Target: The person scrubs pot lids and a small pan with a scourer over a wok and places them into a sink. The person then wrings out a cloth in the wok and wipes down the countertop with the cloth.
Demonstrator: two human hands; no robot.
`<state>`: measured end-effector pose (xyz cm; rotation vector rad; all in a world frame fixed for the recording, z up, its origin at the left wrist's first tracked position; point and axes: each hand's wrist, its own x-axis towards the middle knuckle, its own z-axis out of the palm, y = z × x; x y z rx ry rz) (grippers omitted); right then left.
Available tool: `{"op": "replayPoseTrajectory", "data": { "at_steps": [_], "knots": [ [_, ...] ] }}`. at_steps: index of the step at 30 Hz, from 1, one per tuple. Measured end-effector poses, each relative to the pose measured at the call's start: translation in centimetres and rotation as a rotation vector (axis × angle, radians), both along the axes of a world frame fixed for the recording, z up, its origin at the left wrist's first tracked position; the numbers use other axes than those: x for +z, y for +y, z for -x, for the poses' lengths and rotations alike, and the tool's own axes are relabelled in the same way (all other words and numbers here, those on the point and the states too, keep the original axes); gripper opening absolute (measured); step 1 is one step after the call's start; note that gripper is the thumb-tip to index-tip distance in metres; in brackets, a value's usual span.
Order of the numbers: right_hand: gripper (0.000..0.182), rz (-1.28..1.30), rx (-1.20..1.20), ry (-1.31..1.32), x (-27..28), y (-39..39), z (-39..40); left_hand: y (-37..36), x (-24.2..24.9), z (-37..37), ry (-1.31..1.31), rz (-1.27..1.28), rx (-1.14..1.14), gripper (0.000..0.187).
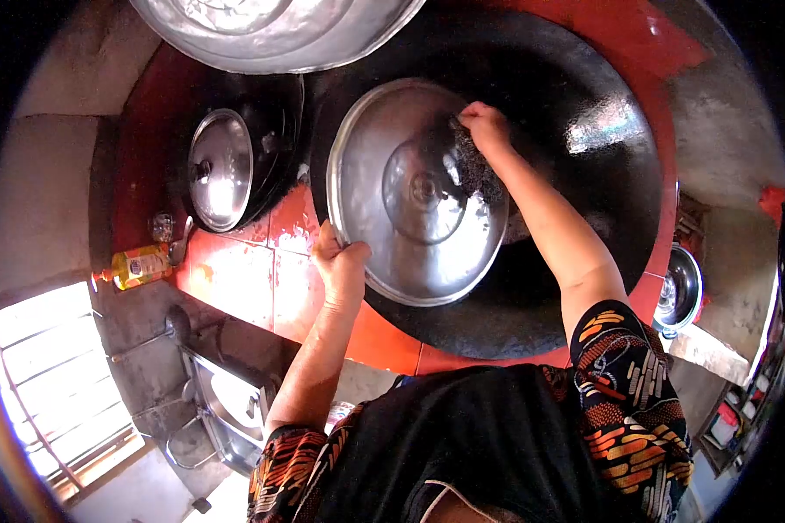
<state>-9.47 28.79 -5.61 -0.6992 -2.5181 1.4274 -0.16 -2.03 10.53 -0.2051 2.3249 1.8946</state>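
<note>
Head view: left hand [340, 266] at near-left rim of a big round metal lid [423, 248]. Left grip closed on that rim, thumb on the face showing, other fingers partly hidden. Right hand [487, 129] up at the lid's far-right side, fingers pinched on a dark mesh-like scrubber [480, 167], which hangs over the lid face. Can't tell how firmly it presses.

Lid sits over the left part of a large black wok [602, 192], concave-looking face with the central rings toward camera. Wok is set into the red tiled worktop [296, 288]. Left of it: smaller lid [222, 170] with a knob, on a second dark pan. Yellow bottle [144, 266] lying at worktop's left edge. Large silvery metal piece [279, 35] at top, cut off by frame.
</note>
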Motion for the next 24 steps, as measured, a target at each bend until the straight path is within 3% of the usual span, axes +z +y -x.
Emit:
{"op": "replayPoseTrajectory", "data": {
  "at_steps": [4,5,6,8,9,11,13,14,15,17,18,20,24],
  "knots": [
    [0.037,-0.486,0.036,0.079,2.4,-0.4,-3.5,-2.2,-3.0,-2.0,-0.134,-0.131,0.102,0.027],
    [0.041,-0.582,0.206,-0.010,3.1,-0.4,-5.3,-2.2,-3.2,-2.5,-0.154,-0.099,0.087,0.027],
    [0.036,-0.475,0.250,-0.146,-1.7,-1.3,-6.1,-2.3,-3.7,-2.7,-0.172,-0.067,0.069,0.028],
    [0.035,-0.698,0.489,-0.222,-1.4,-2.8,-9.2,-3.4,-5.9,-1.8,-0.212,-0.136,0.067,0.039],
    [0.044,-0.778,0.429,-0.065,-4.5,-2.6,-10.1,-3.3,-6.2,-0.6,-0.202,-0.143,0.070,0.043],
    [0.050,-0.595,0.194,-0.066,-5.0,-2.7,-9.1,-1.8,-5.0,1.4,-0.133,-0.152,0.044,0.056],
    [0.056,-0.352,-0.103,-0.038,-6.2,-4.0,-6.9,-1.7,-7.0,1.8,-0.147,-0.159,-0.020,0.057],
    [0.056,-0.416,-0.173,0.039,-8.3,-5.3,-5.3,-1.7,-7.7,1.8,-0.154,-0.165,-0.059,0.057],
    [0.057,-0.353,-0.112,0.139,-8.3,-6.9,-4.1,-1.4,-7.6,1.7,-0.164,-0.166,-0.029,0.054],
    [0.057,0.035,0.024,0.216,-2.2,-11.6,-2.8,-0.9,-7.6,1.5,-0.201,-0.160,0.022,0.055],
    [0.055,0.074,0.170,0.399,-3.1,-13.8,-1.6,-0.8,-7.5,1.3,-0.218,-0.157,0.050,0.055],
    [0.050,0.103,0.344,0.430,2.0,-17.7,-2.8,-0.3,-6.6,1.0,-0.253,-0.181,0.106,0.056],
    [0.046,-0.156,0.357,0.392,-1.6,-12.9,-2.7,-0.6,-8.5,0.2,-0.163,-0.176,0.060,0.058]
  ]
}}
